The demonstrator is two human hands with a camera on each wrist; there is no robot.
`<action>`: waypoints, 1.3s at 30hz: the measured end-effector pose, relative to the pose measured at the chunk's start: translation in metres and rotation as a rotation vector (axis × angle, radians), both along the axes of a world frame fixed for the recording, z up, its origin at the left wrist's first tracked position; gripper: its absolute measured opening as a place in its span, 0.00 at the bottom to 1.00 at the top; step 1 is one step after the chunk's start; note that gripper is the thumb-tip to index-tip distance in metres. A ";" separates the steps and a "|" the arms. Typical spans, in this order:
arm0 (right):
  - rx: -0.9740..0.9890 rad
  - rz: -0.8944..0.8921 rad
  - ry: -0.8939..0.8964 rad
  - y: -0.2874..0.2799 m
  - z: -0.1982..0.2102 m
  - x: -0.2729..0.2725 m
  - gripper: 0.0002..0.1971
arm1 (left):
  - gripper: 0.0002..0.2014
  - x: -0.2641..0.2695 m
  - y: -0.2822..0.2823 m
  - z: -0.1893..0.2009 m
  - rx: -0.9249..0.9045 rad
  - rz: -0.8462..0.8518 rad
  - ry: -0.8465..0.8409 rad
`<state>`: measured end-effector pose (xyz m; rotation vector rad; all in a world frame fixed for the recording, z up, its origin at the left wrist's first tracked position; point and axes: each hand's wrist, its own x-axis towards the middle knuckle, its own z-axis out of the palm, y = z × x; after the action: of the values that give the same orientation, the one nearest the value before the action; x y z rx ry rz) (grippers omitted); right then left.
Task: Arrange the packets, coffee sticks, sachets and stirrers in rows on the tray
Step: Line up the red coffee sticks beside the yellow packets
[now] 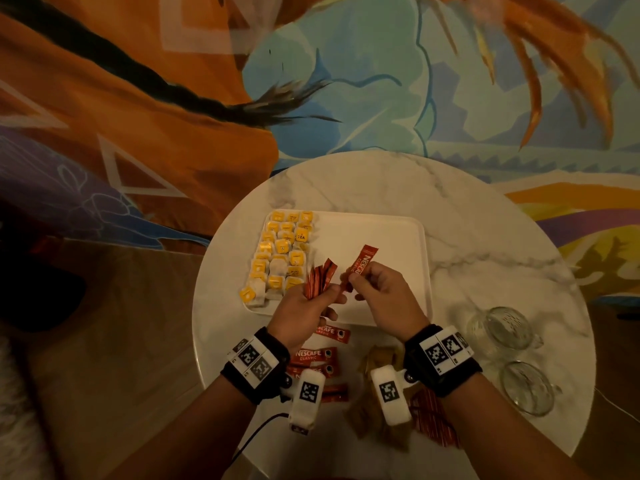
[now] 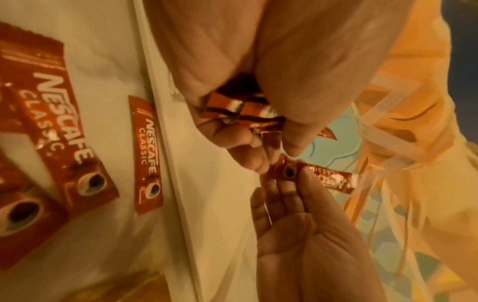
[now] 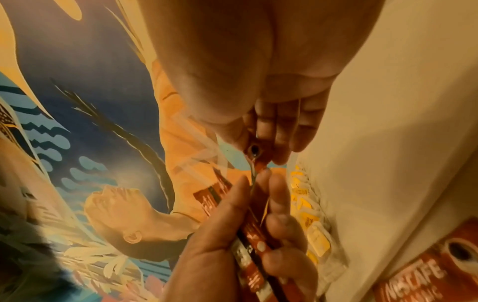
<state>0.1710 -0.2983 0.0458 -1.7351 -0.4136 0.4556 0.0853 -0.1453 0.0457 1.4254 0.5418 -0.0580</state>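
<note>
A white tray (image 1: pixel 391 237) lies on the round marble table, with yellow tea packets (image 1: pixel 282 256) in rows along its left side. My left hand (image 1: pixel 313 301) grips a bunch of red coffee sticks (image 1: pixel 320 278) over the tray's near edge. My right hand (image 1: pixel 375 289) pinches the lower end of a single red Nescafe stick (image 1: pixel 362 265), which tilts up to the right. The wrist views show the same bunch (image 2: pixel 243 114) and single stick (image 2: pixel 325 177). Loose red coffee sticks (image 1: pixel 317 358) lie on the table below my left wrist.
Brown sachets (image 1: pixel 375 362) and striped red stirrers or sticks (image 1: pixel 433 417) lie near the table's front edge under my right wrist. Two clear glass mugs (image 1: pixel 502 329) (image 1: pixel 526 388) stand at the right. A painted wall (image 1: pixel 346 81) rises behind the table.
</note>
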 end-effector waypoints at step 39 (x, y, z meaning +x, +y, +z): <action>-0.501 -0.339 0.155 0.102 -0.060 0.176 0.10 | 0.06 0.049 0.076 -0.009 -0.075 0.255 0.041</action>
<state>0.3469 -0.1961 -0.0143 -2.1827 0.1226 0.4667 0.1339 -0.0693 0.0367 1.2746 0.7444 0.0953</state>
